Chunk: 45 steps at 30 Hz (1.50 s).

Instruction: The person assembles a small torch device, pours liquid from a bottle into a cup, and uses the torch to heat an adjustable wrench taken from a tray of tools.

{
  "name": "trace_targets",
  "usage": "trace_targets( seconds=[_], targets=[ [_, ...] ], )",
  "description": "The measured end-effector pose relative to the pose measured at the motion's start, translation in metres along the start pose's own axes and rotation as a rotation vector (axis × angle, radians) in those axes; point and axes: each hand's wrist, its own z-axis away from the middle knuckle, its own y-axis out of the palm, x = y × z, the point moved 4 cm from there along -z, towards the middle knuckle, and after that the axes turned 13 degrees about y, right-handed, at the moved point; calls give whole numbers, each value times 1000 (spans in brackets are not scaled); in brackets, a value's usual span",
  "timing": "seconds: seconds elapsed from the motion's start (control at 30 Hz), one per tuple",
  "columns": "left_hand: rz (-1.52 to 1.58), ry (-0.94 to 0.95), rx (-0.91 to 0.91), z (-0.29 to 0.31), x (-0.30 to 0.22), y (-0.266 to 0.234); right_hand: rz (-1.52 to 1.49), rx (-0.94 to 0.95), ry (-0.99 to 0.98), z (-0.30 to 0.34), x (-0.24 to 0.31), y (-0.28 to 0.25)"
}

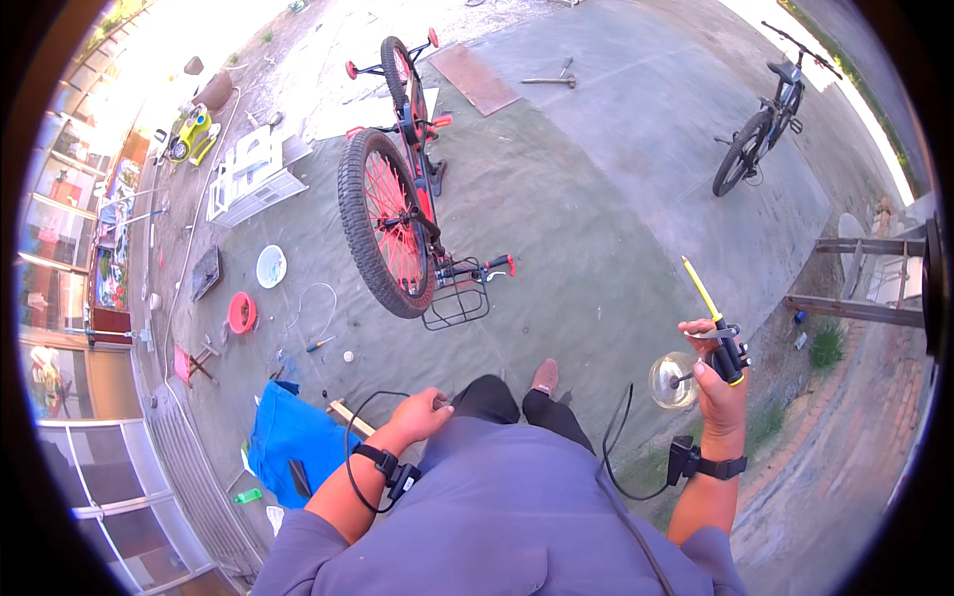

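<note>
My right hand (717, 382) is raised at the right, closed around the black body of a pump oil can (730, 360). The can has a long yellow pointed nozzle aimed up and away, a metal lever and a clear rounded reservoir on its left. My left hand (425, 413) hangs low beside my dark-clad thigh, fingers curled in, with nothing seen in it. Beyond my feet a child's bicycle (405, 189) is turned upside down. Its red-spoked front wheel (383, 223) points up, and its black wire basket (457, 301) rests near the ground.
On the left lie a blue cloth (298, 437), a screwdriver (320, 345), a red basin (241, 312), a white bucket (270, 266) and a white stool (253, 179). A hammer (552, 79) lies far off. Another bicycle (765, 124) stands far right, above a metal frame (865, 283).
</note>
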Motion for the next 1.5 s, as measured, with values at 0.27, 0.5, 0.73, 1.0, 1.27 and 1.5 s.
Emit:
trace_targets(
  seconds=[0.27, 0.5, 0.73, 1.0, 1.27, 1.5],
  targets=[
    [41, -50, 21, -93, -58, -27, 55, 102, 29, -124, 30, -14],
    [109, -55, -30, -198, -86, -42, 138, 204, 69, -251, 57, -19],
    [198, -68, -95, -269, -153, -88, 172, 274, 130, -356, 84, -18],
    [379, 2, -226, -328, -255, -132, 600, 500, -93, -449, 87, -15],
    [847, 261, -311, -387, -382, -124, 715, 777, -169, -495, 96, -16],
    [559, 393, -369, -411, -445, -134, 639, 886, -171, -507, 94, -35]
  ],
)
